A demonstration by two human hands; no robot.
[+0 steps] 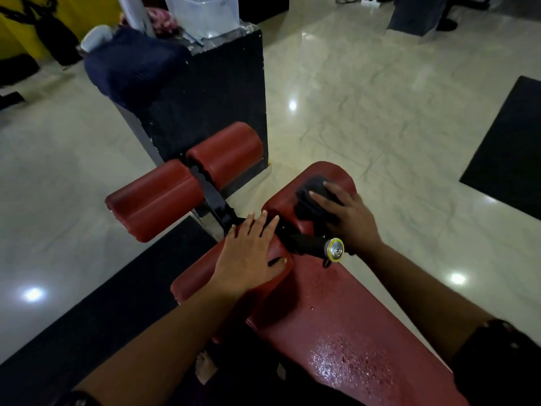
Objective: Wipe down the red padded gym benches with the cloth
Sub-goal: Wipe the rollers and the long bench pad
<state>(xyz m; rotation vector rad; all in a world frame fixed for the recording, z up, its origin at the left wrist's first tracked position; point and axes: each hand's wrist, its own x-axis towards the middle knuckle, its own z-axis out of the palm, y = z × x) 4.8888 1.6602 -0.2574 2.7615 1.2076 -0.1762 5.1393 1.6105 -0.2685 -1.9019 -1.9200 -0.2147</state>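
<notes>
A red padded bench (345, 326) runs from the bottom right toward the centre, with water droplets on its near part. At its far end sits a raised red pad (328, 174). My right hand (348, 215) presses a dark cloth (311, 197) onto that pad, fingers spread over the cloth. My left hand (248, 253) lies flat, fingers straight, on the bench's left pad beside a black bar (304, 244) with a metal end cap. Two red roller pads (187, 183) stand further out on the left.
A black box (210, 92) stands behind the rollers, with a dark blue bundle (131, 63) and a clear plastic tub (205, 13) on top. Black floor mats (509, 148) lie to the right and lower left on the glossy tile floor (366, 98).
</notes>
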